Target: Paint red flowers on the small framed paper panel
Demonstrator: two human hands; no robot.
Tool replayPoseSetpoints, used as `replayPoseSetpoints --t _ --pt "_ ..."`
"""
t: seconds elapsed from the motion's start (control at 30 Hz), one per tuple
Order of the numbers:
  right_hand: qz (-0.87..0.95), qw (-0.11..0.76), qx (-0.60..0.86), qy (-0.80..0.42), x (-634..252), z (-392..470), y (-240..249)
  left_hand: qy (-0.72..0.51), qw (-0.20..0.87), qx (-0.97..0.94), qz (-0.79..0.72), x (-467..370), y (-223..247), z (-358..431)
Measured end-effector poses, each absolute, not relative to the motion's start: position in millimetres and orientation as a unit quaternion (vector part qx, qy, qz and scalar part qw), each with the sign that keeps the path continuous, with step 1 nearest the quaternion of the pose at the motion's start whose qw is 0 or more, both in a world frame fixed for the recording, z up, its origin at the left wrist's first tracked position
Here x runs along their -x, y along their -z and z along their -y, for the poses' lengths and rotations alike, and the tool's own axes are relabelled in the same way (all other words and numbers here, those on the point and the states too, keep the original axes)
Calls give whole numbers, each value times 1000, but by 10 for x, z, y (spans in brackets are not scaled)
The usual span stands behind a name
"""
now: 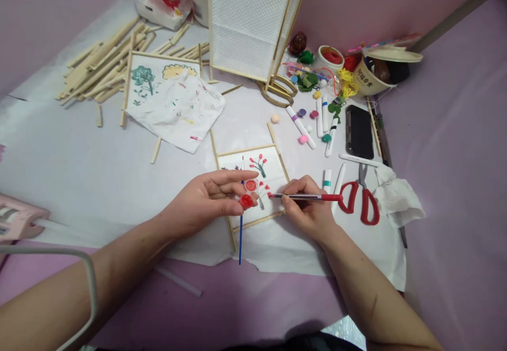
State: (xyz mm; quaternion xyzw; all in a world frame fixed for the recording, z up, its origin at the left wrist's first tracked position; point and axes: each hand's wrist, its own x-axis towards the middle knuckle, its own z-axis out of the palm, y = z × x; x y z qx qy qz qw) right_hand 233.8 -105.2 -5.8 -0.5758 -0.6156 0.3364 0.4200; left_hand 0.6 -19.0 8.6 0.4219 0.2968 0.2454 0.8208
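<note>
My left hand (214,195) is closed on a small paint pot (246,201) of red paint, its flipped-open lid (251,185) smeared red. A blue paintbrush (240,240) also runs through its fingers, bristles pointing away from me. In my right hand (311,208) is a slim pen (330,197) with a red end, pinched between thumb and fingers. Its tip meets a red flower on a white panel (249,216) framed by thin wooden sticks. Red tulips (260,163) with green stems are painted above, and small purple marks lie partly behind my left hand.
Wooden sticks (99,68) lie piled at back left beside a framed tree painting (142,79) under a paint-spotted cloth (186,105). A white-panelled wooden frame (245,29) stands behind. Markers (301,127), a phone (359,132) and red-handled scissors (361,198) lie right.
</note>
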Motion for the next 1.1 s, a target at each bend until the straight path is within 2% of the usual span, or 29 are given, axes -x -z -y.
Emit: replayPoseSetpoints --t 0.63,0.97,1.1 --pt "636 395 587 -308 -2306 1037 4 -235 833 -409 -288 1 -116 182" --pt "629 421 574 -312 -2331 1049 33 -234 836 -412 -278 2 -112 188" --pt "626 468 573 -248 -2325 1070 -51 -235 833 -419 -276 -1 -92 188"
